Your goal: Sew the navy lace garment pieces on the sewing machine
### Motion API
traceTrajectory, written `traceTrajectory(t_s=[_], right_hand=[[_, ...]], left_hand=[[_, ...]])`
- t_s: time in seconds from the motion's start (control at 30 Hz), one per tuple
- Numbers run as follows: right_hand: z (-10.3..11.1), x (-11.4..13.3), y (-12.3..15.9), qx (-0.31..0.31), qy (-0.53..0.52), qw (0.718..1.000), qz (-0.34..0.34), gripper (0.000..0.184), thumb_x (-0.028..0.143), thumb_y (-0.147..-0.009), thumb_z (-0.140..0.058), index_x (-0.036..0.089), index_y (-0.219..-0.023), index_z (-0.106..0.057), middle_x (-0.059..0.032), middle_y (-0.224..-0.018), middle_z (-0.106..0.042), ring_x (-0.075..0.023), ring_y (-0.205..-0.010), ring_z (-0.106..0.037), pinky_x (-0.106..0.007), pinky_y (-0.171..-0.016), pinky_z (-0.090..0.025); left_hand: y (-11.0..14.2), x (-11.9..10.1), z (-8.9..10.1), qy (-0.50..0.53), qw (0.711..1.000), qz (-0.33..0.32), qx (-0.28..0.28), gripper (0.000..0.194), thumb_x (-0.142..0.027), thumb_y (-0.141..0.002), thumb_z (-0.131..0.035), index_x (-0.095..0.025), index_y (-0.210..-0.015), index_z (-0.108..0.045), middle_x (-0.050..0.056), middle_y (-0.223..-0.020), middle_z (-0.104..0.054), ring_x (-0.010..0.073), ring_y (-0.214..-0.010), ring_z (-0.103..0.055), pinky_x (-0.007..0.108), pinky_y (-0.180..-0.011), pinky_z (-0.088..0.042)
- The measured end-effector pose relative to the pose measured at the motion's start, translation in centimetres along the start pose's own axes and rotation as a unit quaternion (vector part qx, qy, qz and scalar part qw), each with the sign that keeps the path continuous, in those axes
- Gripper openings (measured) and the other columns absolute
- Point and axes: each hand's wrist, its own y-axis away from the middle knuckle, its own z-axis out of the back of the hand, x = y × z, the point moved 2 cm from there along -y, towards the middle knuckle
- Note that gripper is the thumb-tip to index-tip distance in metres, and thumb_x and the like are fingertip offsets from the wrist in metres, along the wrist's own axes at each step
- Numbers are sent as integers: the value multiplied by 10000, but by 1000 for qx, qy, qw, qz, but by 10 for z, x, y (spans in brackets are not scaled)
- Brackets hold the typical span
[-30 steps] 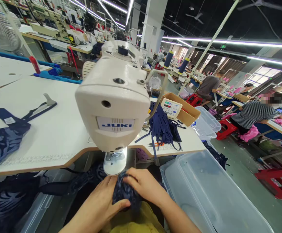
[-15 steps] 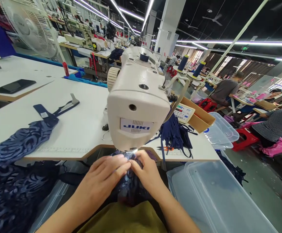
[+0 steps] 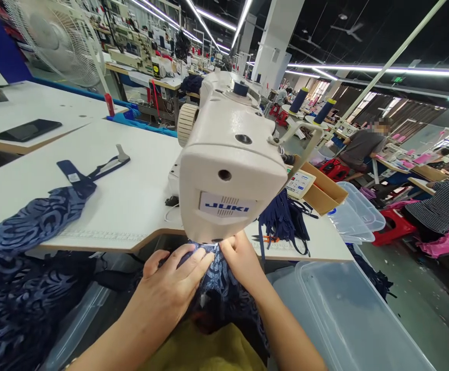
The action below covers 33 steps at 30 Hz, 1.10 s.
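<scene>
Dark blue patterned lace fabric (image 3: pixel 217 275) runs under the head of a white JUKI sewing machine (image 3: pixel 224 175) and hangs down toward my lap. My left hand (image 3: pixel 176 278) lies palm down on the lace, its fingers spread and stretched toward the needle area. On the other side my right hand (image 3: pixel 243 260) pinches the lace between thumb and fingers, close below the machine head. The needle is hidden behind the head. At the left, another blue lace garment (image 3: pixel 50 211) with a strap lies on the white table (image 3: pixel 132 175) and hangs over its edge.
Navy straps (image 3: pixel 282 219) and orange-handled snips (image 3: pixel 269 238) lie right of the machine, near a cardboard box (image 3: pixel 325 190). A clear plastic bin (image 3: pixel 348 309) stands at my right. A black phone (image 3: pixel 27 130) lies far left. Other people sit working at the right.
My left hand's fingers have spread wider and moved slightly apart from my right hand. More of the lace shows between my arms. The view has shifted a little.
</scene>
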Motion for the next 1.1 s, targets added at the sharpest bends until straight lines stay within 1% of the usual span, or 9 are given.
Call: traceTrajectory(t_s=[0.13,0.23,0.33,0.43,0.57,0.67,0.83,0.97,1.1], right_hand=[[1,2,-5,-19,109,994,1,29,219,-841,-471,222,-863,-490,60,-608,-481,-138,-574,-459,-236,-541,-305],[1,4,-9,-17,146,989,16,56,201,-846,-451,225,-845,-501,47,-610,-501,-163,-636,-508,-250,-599,-350],[2,6,-12,-16,146,989,28,87,195,-847,-450,224,-867,-530,35,-594,-525,-187,-700,-565,-262,-652,-395],[2,8,-13,-17,139,990,32,106,215,-850,-465,220,-895,-560,20,-600,-566,-201,-723,-599,-270,-670,-418],[2,8,-14,-14,143,989,23,98,216,-843,-476,219,-854,-573,4,-615,-599,-211,-746,-618,-276,-675,-434],[1,7,-15,-10,141,990,20,97,209,-840,-472,217,-840,-569,4,-605,-592,-217,-774,-624,-279,-686,-440],[1,5,-15,-15,137,989,48,127,218,-849,-470,224,-847,-597,0,-600,-606,-214,-763,-626,-274,-666,-437],[1,6,-15,-16,145,988,56,139,222,-855,-472,227,-853,-611,-5,-601,-612,-215,-755,-629,-275,-663,-437],[0,6,-15,-14,156,986,53,141,210,-849,-478,224,-835,-617,-15,-613,-616,-219,-765,-628,-278,-672,-440]], left_hand=[[1,-2,-1,-42,999,15,11,364,-140,-948,-376,-264,-1192,-615,-22,-1165,-694,231,-1077,-591,442,-899,-292],[4,-4,-4,-57,997,41,14,375,-119,-946,-380,-258,-1214,-604,-26,-1178,-687,229,-1093,-577,443,-912,-299],[5,-8,-5,-72,996,51,25,382,-110,-936,-390,-245,-1226,-600,-18,-1184,-684,232,-1097,-569,440,-917,-307],[3,-11,-3,-87,993,65,46,403,-89,-921,-397,-243,-1229,-606,-15,-1189,-682,233,-1108,-562,428,-917,-313],[0,-15,1,-109,991,47,55,442,-51,-905,-375,-227,-1237,-607,0,-1192,-678,231,-1103,-561,426,-906,-318],[-2,-16,3,-116,991,51,49,434,-52,-912,-356,-214,-1214,-623,2,-1163,-689,225,-1079,-569,427,-903,-322],[-4,-18,4,-137,988,33,60,441,-29,-896,-374,-191,-1226,-618,14,-1170,-683,230,-1060,-567,427,-884,-336],[-4,-18,2,-137,990,35,27,452,-25,-897,-339,-181,-1192,-642,15,-1115,-700,225,-1011,-573,418,-860,-343],[-5,-18,0,-140,989,30,25,458,-20,-894,-321,-170,-1178,-648,28,-1105,-697,231,-1012,-564,416,-859,-339]])
